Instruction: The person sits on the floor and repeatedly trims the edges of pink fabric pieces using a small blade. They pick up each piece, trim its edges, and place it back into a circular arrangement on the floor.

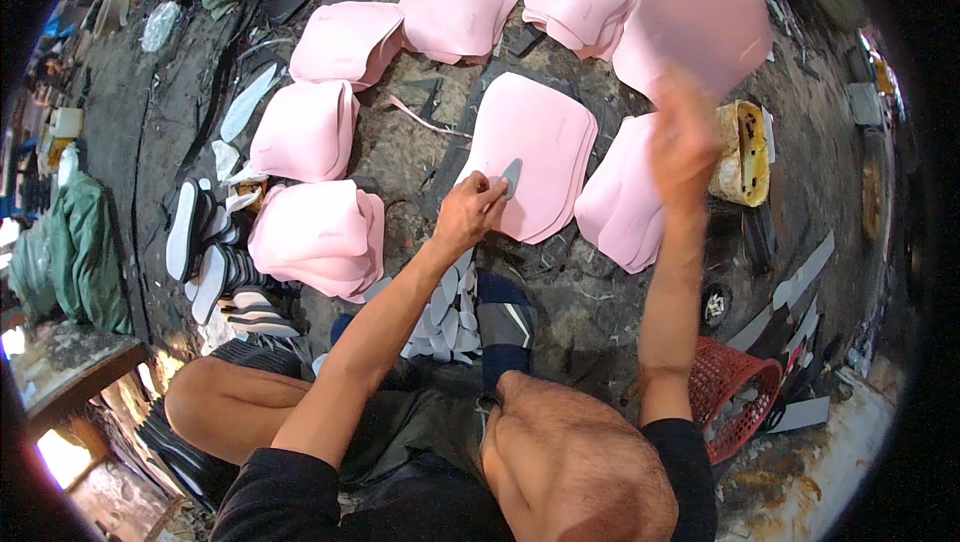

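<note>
The left hand [468,216] has its fingers closed on a small, flat, grey pointed piece [512,178], which lies over the near part of a central stack of smooth pink rounded sheets [530,142]. The right hand [685,152] is raised at the right, blurred, its fingers overlapping the near edge of a blurred pink rounded sheet [705,17] at the far right; whether they grip it cannot be told. Further pink stacks curve around the central one, with a red perforated basket [704,362] at the near right.
</note>
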{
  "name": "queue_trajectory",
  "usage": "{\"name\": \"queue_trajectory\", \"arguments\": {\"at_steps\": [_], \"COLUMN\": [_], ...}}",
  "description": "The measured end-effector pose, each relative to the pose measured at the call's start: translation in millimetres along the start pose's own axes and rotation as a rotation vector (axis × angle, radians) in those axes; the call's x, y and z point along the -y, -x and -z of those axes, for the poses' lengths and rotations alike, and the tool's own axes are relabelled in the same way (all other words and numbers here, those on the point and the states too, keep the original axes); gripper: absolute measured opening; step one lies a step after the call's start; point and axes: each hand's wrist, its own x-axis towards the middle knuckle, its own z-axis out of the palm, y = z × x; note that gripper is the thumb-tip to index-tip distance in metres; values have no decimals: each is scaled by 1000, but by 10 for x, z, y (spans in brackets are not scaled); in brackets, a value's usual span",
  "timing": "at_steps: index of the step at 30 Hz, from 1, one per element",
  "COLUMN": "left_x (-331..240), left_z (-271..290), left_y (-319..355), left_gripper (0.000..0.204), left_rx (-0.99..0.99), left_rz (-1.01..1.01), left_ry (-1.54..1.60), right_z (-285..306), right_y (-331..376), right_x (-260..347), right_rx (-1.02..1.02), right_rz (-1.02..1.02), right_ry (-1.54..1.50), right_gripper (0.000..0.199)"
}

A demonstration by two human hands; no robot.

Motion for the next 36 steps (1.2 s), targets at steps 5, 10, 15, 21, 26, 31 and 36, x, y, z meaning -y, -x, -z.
{"name": "queue_trajectory", "arguments": {"at_steps": [5, 10, 15, 21, 26, 31, 36], "left_x": [89, 152, 18, 142, -119, -207, -147], "left_z": [-118, -119, -119, -132, -159, -152, -70], "left_y": [-4, 27, 2, 77, 162, 316, 284], "left_gripper": [26, 24, 24, 31, 31, 31, 33], "left_rx": [-10, -34, -23, -3, -99, -60, 70], "left_rz": [-69, -55, 36, 5, -14, -46, -11], "left_ry": [-12, -40, -38, -88, -137, -297, -221], "right_z": [-777, -876, -780, -854, -962, -832, -857], "right_y": [1612, 1670, 1390, 1635, 1504, 1553, 1558], "right_x": [580, 603, 537, 627, 498, 582, 618], "right_rx": [624, 482, 438, 462, 598, 584, 616], "right_rz": [32, -69, -254, -72, -249, -93, -71], "right_ry": [-111, -257, -320, -250, -261, -318, -218], "right_gripper": [28, 25, 16, 17, 15, 10, 8]}}
